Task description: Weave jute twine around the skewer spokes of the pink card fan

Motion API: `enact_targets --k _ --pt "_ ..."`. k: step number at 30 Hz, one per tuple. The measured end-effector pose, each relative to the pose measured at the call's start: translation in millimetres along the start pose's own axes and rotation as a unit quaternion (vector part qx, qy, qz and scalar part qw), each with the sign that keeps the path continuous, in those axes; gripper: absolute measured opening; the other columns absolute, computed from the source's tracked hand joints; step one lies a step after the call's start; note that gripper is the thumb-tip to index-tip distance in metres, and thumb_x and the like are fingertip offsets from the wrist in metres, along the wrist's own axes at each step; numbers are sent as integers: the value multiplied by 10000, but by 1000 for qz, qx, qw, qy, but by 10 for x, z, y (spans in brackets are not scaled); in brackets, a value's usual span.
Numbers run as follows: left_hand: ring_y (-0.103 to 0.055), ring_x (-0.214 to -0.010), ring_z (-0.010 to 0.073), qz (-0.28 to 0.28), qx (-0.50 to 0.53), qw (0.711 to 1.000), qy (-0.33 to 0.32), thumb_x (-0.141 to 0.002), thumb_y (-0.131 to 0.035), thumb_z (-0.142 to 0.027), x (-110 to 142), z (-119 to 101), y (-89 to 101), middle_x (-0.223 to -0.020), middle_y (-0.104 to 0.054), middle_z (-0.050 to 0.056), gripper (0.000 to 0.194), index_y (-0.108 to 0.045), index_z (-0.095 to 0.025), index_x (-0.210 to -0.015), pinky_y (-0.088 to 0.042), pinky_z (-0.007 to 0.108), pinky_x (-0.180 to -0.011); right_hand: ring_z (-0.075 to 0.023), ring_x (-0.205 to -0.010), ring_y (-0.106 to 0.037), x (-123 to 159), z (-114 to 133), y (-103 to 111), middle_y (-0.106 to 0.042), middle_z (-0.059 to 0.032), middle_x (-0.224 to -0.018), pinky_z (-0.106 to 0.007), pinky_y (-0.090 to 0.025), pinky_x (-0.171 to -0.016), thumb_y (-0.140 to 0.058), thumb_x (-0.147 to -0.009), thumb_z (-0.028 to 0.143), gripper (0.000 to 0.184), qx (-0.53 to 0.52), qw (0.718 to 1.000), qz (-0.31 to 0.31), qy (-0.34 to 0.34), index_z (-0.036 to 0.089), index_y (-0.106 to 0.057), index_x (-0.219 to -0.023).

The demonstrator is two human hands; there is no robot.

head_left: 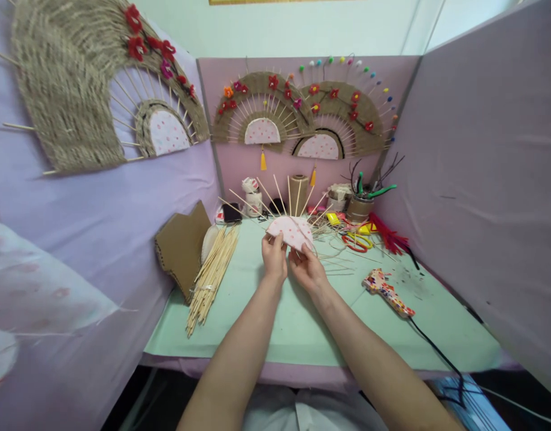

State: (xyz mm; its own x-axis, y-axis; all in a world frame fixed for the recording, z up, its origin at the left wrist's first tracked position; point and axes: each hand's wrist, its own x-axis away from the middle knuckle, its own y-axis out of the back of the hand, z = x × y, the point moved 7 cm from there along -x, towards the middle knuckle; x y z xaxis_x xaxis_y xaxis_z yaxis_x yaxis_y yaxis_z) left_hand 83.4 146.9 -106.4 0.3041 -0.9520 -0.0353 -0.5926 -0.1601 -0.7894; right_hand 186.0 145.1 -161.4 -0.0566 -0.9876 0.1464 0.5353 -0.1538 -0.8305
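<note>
Above the middle of the table I hold a half-round fan base (290, 230), pale pink with reddish dots. Thin wooden sticks (279, 193) fan out from its curved edge. My left hand (274, 257) grips the lower left edge, thumb on the dotted face. At the lower right edge, my right hand (308, 268) pinches the base with its thumb in front; its other fingers are partly hidden behind. A thin strand of twine runs across the right part of the base and trails down by my right hand.
A bundle of sticks (215, 272) and brown cardboard (179, 248) lie left. On the right are a patterned glue gun (387, 291) with a black cord, scissors (357, 242) and red fuzzy stems (390, 234). Behind stand a twine spool (298, 187) and a tin with green-handled pliers (360, 206).
</note>
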Motion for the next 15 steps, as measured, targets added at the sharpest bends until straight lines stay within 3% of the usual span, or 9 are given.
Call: enact_targets --k 2,5,15 --pt "-656 -853 134 2 23 1000 22 -803 -638 -290 -24 -35 7 -944 -672 62 198 -601 -166 -953 -487 275 -841 -111 -740 -670 -24 61 51 -716 41 -754 -243 -576 -712 -722 -727 170 141 -5 1000 -8 14 255 -640 -804" --pt "-664 -843 139 -29 37 998 48 -872 -524 -442 -62 -98 68 -952 -687 90 328 -650 -149 -949 -491 263 -817 -103 -717 -665 -23 103 86 -709 53 -737 -231 -573 -683 -734 -709 156 169 -5 1000 -14 25 257 -632 -798" --pt "-665 -718 127 -53 47 995 70 -766 -605 -223 -70 -95 106 -772 -701 54 108 -658 -139 -810 -498 266 -759 -92 -717 -659 25 105 39 -713 62 -768 -225 -565 -662 -744 -699 153 188 6 1000 -2 30 256 -636 -814"
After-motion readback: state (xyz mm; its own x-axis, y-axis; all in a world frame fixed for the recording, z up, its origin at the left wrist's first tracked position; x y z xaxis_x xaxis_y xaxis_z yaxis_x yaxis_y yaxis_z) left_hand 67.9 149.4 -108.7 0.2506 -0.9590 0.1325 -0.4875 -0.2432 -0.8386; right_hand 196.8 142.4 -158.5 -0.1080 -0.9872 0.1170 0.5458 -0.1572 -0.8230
